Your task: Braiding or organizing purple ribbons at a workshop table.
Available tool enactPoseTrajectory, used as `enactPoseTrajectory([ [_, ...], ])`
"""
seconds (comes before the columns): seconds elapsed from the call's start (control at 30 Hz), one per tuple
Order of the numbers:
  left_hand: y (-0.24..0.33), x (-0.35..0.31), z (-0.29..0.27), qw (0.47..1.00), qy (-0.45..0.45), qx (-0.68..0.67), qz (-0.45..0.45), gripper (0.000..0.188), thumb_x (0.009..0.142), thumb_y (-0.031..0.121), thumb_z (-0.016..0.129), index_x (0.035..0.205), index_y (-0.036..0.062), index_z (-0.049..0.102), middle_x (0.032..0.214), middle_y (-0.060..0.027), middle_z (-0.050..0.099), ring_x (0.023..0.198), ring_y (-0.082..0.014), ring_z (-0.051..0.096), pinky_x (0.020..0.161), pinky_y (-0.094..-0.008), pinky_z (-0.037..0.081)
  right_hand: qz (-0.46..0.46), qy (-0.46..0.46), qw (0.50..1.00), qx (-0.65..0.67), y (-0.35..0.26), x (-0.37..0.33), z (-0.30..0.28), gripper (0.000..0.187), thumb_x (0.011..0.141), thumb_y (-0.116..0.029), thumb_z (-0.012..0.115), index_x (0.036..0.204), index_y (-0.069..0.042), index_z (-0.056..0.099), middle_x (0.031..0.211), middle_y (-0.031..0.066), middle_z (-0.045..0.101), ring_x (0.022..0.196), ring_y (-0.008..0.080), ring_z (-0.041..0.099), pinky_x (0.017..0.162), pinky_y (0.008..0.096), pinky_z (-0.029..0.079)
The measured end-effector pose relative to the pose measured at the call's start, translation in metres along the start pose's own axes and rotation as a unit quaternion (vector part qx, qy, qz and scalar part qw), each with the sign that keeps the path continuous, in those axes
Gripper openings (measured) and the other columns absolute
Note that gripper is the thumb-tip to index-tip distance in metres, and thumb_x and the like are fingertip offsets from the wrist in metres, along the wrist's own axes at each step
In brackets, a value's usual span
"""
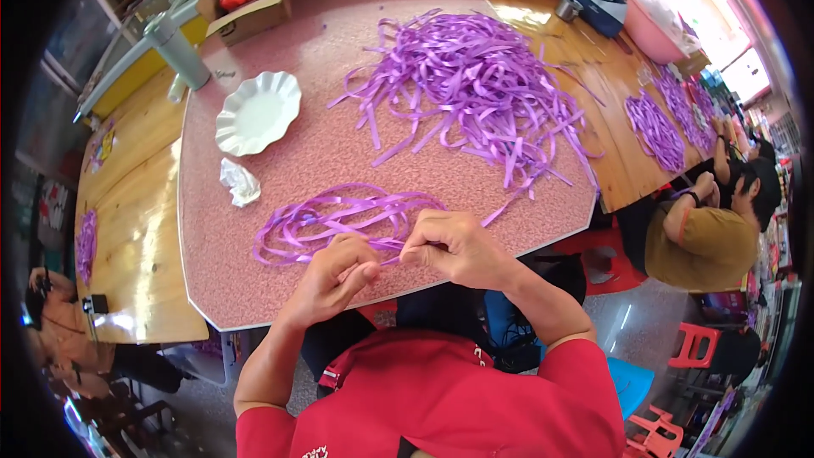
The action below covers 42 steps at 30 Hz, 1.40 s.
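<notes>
My left hand (341, 276) and my right hand (454, 248) are close together near the front edge of the pink table (246, 288). Both have their fingers closed on a purple ribbon (389, 259), a short stretch of which shows between them. Just beyond my hands lie loose loops of purple ribbon (326, 205). A strand (509, 204) runs from beside my right hand toward a large tangled heap of purple ribbons (475, 76). My fingertips partly hide the ribbon in them.
A white scalloped dish (259, 113) and crumpled white tissue (240, 182) lie at left. Behind them stand a grey-green bottle (176, 51) and an open cardboard box (246, 17). People sit at both sides; another purple ribbon pile (653, 129) lies on the right-hand wooden table (606, 170).
</notes>
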<state>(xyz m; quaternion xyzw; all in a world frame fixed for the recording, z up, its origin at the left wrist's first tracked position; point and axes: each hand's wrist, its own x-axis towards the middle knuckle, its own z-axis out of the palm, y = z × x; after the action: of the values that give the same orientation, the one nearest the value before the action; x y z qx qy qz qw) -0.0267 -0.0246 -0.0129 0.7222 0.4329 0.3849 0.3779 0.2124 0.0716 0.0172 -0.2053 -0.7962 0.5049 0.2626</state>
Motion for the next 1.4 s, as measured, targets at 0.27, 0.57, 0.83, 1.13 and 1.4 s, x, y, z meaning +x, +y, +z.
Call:
enactPoseTrajectory([
  [0.27,0.004,0.007,0.023,0.969,0.109,-0.21,-0.075,0.029,0.098,0.014,0.069,0.121,0.0031,0.057,0.107,-0.0065,0.065,0.105,-0.0164,0.062,0.095,-0.0329,0.048,0.07,0.047,0.996,0.034,0.002,0.005,-0.007,0.007,0.094,-0.006,0.071,0.09,0.0,0.07,0.084,0.004,0.065,0.076,0.0101,0.059,0.066,0.0265,0.045],
  [0.57,0.001,0.009,0.034,0.911,0.172,-0.344,-0.152,0.02,0.1,0.015,0.066,0.114,0.0032,0.059,0.105,-0.0068,0.069,0.1,-0.0134,0.064,0.093,-0.0311,0.05,0.069,0.042,0.996,0.026,0.004,0.004,-0.008,0.012,0.093,-0.012,0.073,0.09,0.0,0.071,0.084,0.0038,0.065,0.078,0.0108,0.059,0.068,0.0258,0.045],
  [0.83,0.006,0.012,0.035,0.966,0.205,-0.129,-0.095,0.014,0.097,0.011,0.069,0.106,0.0009,0.065,0.094,-0.0011,0.067,0.095,-0.0088,0.062,0.085,-0.0259,0.05,0.05,0.05,0.997,-0.012,-0.015,0.011,0.003,0.015,0.087,-0.006,0.078,0.1,-0.001,0.075,0.098,0.0083,0.072,0.089,0.015,0.066,0.075,0.029,0.053],
  [1.13,0.003,0.007,0.041,0.935,0.205,-0.262,-0.125,0.015,0.097,0.01,0.069,0.108,0.0004,0.066,0.101,-0.0042,0.07,0.096,-0.0116,0.066,0.088,-0.0272,0.052,-0.086,0.094,0.986,-0.112,-0.005,0.013,0.014,0.016,0.082,-0.001,0.078,0.098,-0.004,0.076,0.089,0.007,0.07,0.087,0.0226,0.063,0.082,0.035,0.051],
  [1.4,0.007,0.007,0.042,0.935,0.236,-0.247,-0.097,0.015,0.096,0.009,0.07,0.108,0.0008,0.065,0.102,-0.0048,0.069,0.098,-0.0123,0.064,0.089,-0.0284,0.051,-0.083,0.121,0.982,-0.122,-0.01,0.015,0.016,0.012,0.08,0.0,0.077,0.09,-0.004,0.071,0.082,0.0066,0.066,0.084,0.0251,0.061,0.087,0.0406,0.05],
])
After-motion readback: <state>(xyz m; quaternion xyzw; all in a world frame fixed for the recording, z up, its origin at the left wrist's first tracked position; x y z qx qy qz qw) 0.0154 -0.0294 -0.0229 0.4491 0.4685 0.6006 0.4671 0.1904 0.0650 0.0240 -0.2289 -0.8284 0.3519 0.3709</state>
